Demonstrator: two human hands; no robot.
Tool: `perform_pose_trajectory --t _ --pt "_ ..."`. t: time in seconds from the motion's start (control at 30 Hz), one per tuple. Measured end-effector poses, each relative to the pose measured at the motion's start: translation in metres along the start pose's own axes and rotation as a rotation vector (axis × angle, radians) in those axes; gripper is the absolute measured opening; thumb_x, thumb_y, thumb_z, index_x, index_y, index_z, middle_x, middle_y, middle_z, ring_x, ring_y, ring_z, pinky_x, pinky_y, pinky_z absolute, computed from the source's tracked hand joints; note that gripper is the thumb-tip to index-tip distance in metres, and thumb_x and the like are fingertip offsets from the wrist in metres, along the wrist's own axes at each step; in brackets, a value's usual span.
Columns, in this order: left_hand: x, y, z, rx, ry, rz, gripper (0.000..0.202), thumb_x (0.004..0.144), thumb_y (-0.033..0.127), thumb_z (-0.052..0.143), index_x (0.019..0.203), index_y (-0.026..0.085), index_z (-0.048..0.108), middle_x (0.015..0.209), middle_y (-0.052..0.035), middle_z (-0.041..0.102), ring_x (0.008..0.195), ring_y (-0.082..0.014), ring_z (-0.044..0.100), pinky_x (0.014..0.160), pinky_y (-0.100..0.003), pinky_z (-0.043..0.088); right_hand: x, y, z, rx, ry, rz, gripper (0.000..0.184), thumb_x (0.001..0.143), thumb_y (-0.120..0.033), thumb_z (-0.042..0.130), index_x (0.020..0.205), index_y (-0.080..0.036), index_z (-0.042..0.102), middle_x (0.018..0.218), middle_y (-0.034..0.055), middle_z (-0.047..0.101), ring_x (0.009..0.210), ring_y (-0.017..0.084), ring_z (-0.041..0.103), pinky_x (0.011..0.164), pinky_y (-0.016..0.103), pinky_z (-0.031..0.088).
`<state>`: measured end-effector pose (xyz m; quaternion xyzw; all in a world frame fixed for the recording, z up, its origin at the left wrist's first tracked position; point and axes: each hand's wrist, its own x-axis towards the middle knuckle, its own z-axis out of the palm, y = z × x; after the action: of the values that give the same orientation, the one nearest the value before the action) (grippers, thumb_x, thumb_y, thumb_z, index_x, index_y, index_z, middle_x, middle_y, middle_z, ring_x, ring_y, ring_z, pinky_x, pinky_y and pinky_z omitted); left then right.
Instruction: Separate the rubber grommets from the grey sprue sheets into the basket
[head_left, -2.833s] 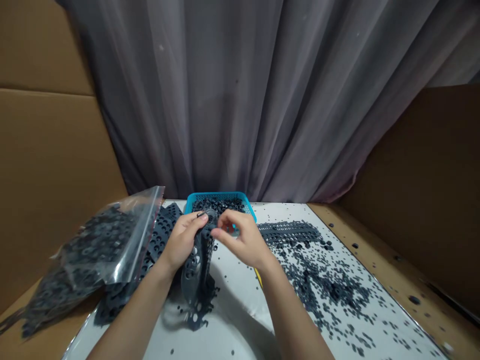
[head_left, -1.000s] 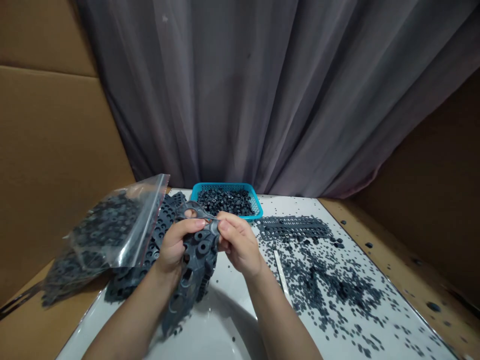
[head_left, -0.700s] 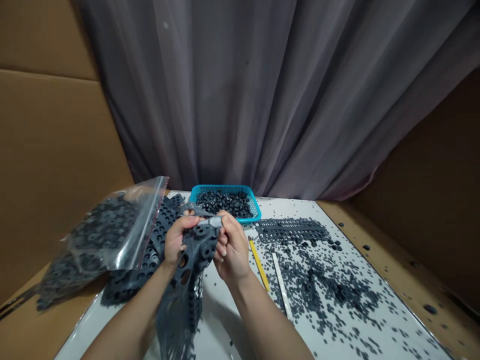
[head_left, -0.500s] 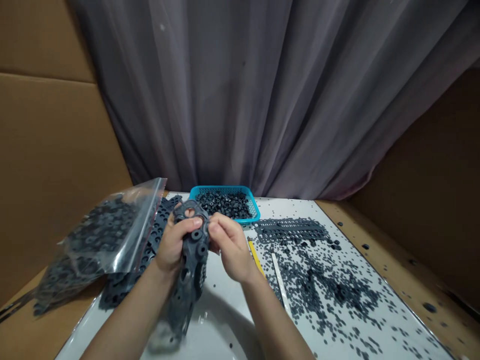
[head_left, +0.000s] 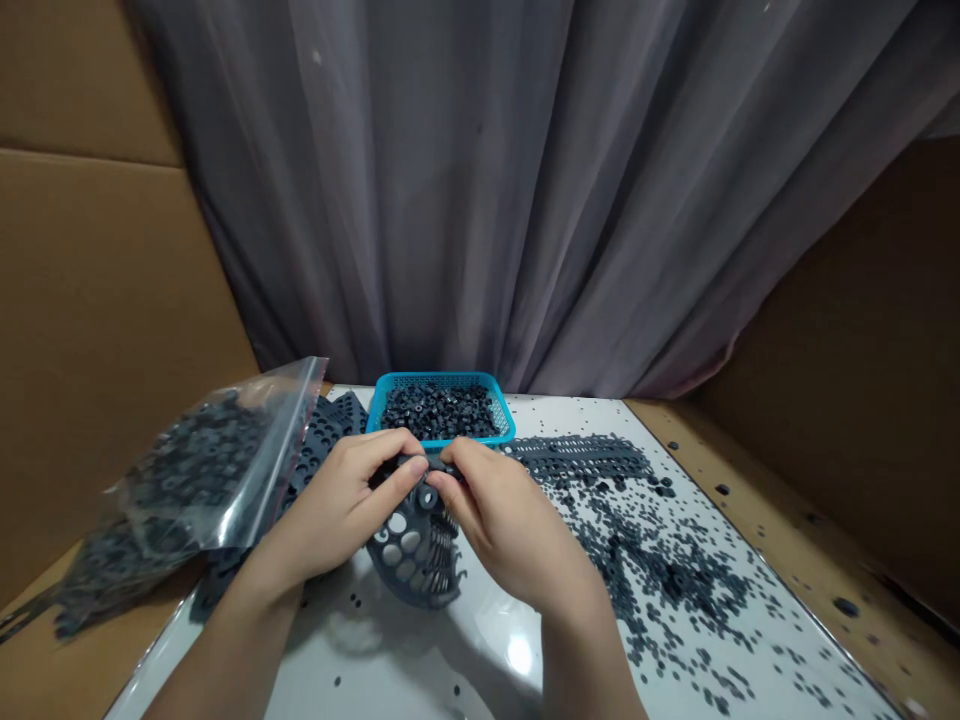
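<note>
Between my hands a dark grey, flexible rubber sheet (head_left: 409, 570) with rows of round holes hangs curled over the table. My left hand (head_left: 360, 490) pinches its top edge with thumb and fingers. My right hand (head_left: 487, 510) grips the same edge just beside it, thumb near a small ring-shaped rubber piece (head_left: 427, 497) on the sheet. Just beyond my fingertips stands a blue basket (head_left: 512, 425) holding many small black rubber pieces (head_left: 439, 408).
At left a clear zip bag (head_left: 202, 470) of dark rubber parts leans over more perforated sheets (head_left: 322, 430). Stacked punched sheets (head_left: 585, 457) lie at right, with scattered small discs (head_left: 675, 580) on the white table (head_left: 375, 670). Cardboard walls and a grey curtain (head_left: 450, 200) enclose it.
Both hands have turned and come together at the sheet's upper edge. The sheet, stretched downward before, now hangs curled with its holed face showing.
</note>
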<state>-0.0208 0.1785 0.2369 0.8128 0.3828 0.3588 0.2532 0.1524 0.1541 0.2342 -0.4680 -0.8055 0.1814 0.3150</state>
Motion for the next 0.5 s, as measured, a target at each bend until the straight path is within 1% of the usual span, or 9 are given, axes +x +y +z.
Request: perform_pose_trajectory --t 0.1,0.2,0.27,0.33,0.4,0.5 --pt "0.0 0.0 0.001 -0.08 -0.039 0.017 0.022 0.088 0.026 0.044 0.07 0.019 0.055 0.065 0.0 0.056 0.063 -0.0146 0.051 0.059 -0.022 0.036 0.002 0.0 -0.001 0.11 -0.042 -0.061 0.027 0.094 -0.033 0.038 0.07 -0.02 0.037 0.068 -0.0011 0.047 0.06 0.012 0.04 0.055 0.026 0.025" --pt "0.001 -0.004 0.002 -0.164 -0.066 -0.01 0.023 0.086 0.026 0.046 0.065 0.018 0.053 0.061 0.0008 0.051 0.059 -0.0134 0.045 0.056 -0.022 0.033 0.005 0.001 -0.001 0.246 -0.058 -0.14 0.028 0.094 -0.029 0.038 0.068 -0.019 0.039 0.064 -0.0023 0.043 0.059 0.011 0.039 0.055 0.025 0.027" --pt "0.002 -0.007 0.004 -0.298 -0.097 -0.067 0.029 0.083 0.031 0.05 0.058 0.018 0.05 0.057 0.0011 0.047 0.056 -0.0126 0.041 0.053 -0.022 0.032 0.007 0.001 -0.002 0.367 -0.096 -0.2 0.029 0.093 -0.027 0.038 0.066 -0.019 0.042 0.062 -0.0027 0.042 0.058 0.01 0.038 0.056 0.024 0.028" --pt "0.001 -0.007 0.009 -0.528 -0.124 -0.142 0.038 0.078 0.042 0.054 0.049 0.017 0.047 0.05 0.0009 0.042 0.05 -0.012 0.038 0.049 -0.023 0.03 0.008 0.002 -0.002 0.535 -0.143 -0.232 0.031 0.093 -0.028 0.039 0.064 -0.018 0.044 0.06 -0.0029 0.042 0.056 0.01 0.038 0.055 0.024 0.029" --pt "0.0 -0.006 0.017 -0.777 -0.09 -0.216 0.044 0.072 0.049 0.057 0.043 0.017 0.045 0.044 0.0009 0.039 0.045 -0.0111 0.035 0.045 -0.024 0.029 0.01 0.004 0.003 0.741 -0.156 -0.23 0.034 0.091 -0.032 0.042 0.061 -0.018 0.046 0.056 -0.0031 0.041 0.053 0.009 0.037 0.052 0.023 0.029" --pt "-0.001 -0.006 0.032 -1.045 0.051 -0.3 0.042 0.066 0.049 0.062 0.043 0.017 0.046 0.042 0.001 0.041 0.042 -0.0099 0.034 0.043 -0.024 0.029 0.013 0.007 0.02 1.085 -0.103 -0.189 0.036 0.087 -0.037 0.048 0.057 -0.017 0.047 0.051 -0.0044 0.038 0.045 0.008 0.03 0.044 0.023 0.023"
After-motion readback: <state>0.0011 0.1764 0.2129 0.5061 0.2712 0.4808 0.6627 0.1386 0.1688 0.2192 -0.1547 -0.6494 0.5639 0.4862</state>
